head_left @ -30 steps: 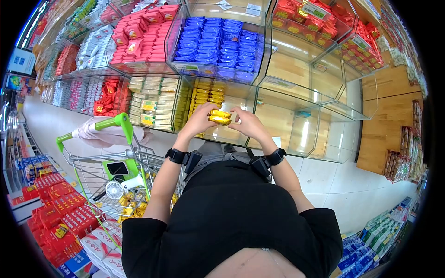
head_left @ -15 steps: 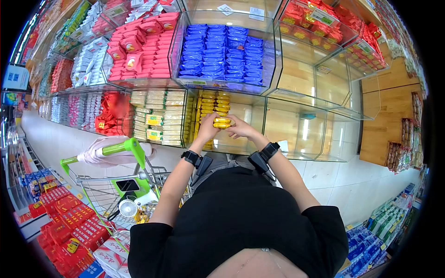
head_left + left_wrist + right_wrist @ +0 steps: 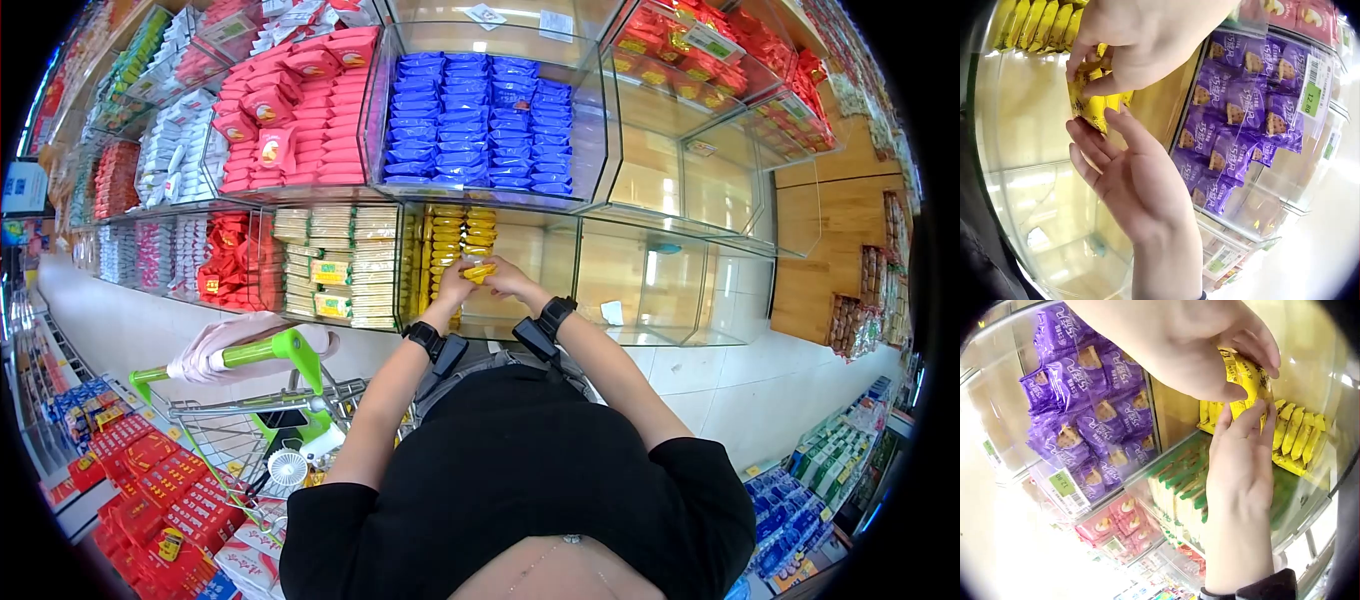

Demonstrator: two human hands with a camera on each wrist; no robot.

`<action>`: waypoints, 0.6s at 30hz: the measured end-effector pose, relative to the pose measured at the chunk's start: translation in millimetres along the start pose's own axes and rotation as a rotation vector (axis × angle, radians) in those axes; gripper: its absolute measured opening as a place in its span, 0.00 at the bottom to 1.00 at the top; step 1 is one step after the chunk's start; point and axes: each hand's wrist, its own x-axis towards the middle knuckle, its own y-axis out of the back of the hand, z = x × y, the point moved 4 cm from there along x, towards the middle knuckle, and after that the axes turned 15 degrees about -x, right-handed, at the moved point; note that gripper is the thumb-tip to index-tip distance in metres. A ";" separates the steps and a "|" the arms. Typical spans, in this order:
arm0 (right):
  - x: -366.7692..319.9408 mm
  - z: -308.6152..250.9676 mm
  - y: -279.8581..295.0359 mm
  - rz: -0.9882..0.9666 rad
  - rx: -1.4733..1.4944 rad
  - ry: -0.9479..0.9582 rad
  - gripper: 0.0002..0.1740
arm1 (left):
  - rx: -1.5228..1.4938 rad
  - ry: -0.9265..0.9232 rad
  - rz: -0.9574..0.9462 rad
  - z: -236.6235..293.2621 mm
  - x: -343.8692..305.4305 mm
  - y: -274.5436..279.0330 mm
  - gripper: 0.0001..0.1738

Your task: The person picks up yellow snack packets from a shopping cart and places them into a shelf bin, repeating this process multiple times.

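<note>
Shiny yellow snack packets (image 3: 480,271) are held between both hands over a glass-walled bin. My left hand (image 3: 455,285) pinches them from the left, its fingers over the wrapper in the left wrist view. From the other side my right hand (image 3: 514,280) holds them, palm turned up, thumb on the wrapper and fingers beneath (image 3: 1147,175). The right wrist view shows the yellow wrapper (image 3: 1249,378) partly covered by fingers. Rows of matching yellow packets (image 3: 448,235) stand in the bin just beyond and left of the hands.
Glass dividers surround the bin. Purple-blue packets (image 3: 475,120) fill the upper bin, with pink packets (image 3: 300,125) to their left. Cream-coloured packs (image 3: 335,265) sit left of the yellow rows. A shopping cart with a green handle (image 3: 245,355) stands at my left side.
Both hands, with the yellow packets, have shifted slightly down and come closer together. The packets have tilted. The head view has moved, and the cart sits lower in it.
</note>
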 end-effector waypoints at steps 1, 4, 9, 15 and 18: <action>6.1 4.1 -1.7 0.000 0.001 -0.003 0.28 | -0.033 0.062 0.005 -2.5 0.7 0.3 0.23; 16.7 10.2 -3.7 0.019 0.005 -0.045 0.26 | -0.135 0.161 0.036 -10.0 5.5 1.9 0.24; 27.3 18.2 -4.3 0.033 0.141 -0.110 0.24 | -0.145 0.201 0.070 -21.1 17.4 0.6 0.26; 46.9 31.1 -3.2 0.080 0.151 -0.182 0.23 | -0.110 0.177 0.091 -24.1 27.4 -2.8 0.27; 49.1 37.7 -4.6 0.087 0.244 -0.198 0.23 | -0.097 0.187 0.071 -23.1 28.3 -3.0 0.28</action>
